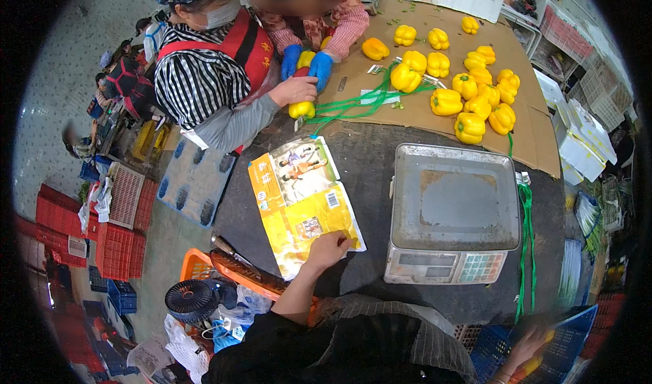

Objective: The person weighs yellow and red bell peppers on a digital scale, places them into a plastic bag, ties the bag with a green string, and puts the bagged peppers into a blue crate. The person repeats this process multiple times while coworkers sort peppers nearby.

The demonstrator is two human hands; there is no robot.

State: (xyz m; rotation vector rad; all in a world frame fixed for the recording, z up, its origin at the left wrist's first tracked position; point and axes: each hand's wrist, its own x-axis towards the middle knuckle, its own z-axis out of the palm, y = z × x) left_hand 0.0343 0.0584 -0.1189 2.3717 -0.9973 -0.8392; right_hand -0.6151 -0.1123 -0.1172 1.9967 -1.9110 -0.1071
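Observation:
On the dark tabletop (356, 149) lies an open exercise book with a yellow and orange cover (305, 195). My left hand (328, 249) rests on its lower right part, fingers curled in. To the right stands a digital weighing scale (453, 206) with a worn metal pan that holds nothing. My right hand (527, 346) is down at the lower right, blurred, beside the wall of a blue plastic crate (565, 340). Something yellow and red shows at this hand; whether I grip it cannot be told.
Several yellow bell peppers (479, 106) sit on a cardboard sheet (535, 134). Two people work opposite, one in blue gloves (320, 71), handling peppers and green mesh (377, 96). A knife (234, 254) lies by an orange basket (193, 262) with a fan (191, 300). Green mesh strips (527, 246) hang right.

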